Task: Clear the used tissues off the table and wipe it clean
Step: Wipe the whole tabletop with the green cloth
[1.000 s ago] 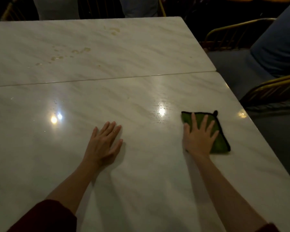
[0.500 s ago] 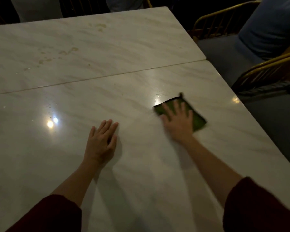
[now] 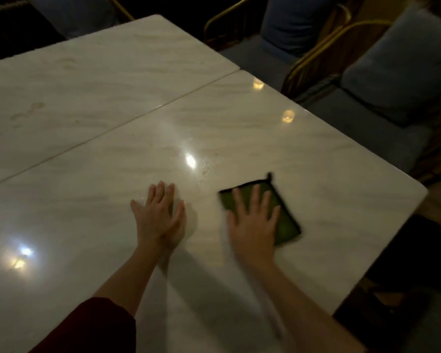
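Cloth (image 3: pixel 287 220): soft, light, likely slides easily over my glossy surface (image 3: pixel 87 225).
Right hand (image 3: pixel 252 222): at 3 o'clock, flat, fingers spread, pressing it.
Left hand (image 3: pixel 158 217): flat, released, bracing.
Hold: palm over centre.

Right hand (image 3: pixel 252 222) motion-blurred, covers much of cloth (image 3: pixel 285 220).

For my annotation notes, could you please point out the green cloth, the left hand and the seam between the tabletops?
green cloth (image 3: pixel 288 225), head view, uncovered part near its right edge.
left hand (image 3: pixel 158 220), head view, back of the hand.
seam (image 3: pixel 138 117), head view, midway along the line.
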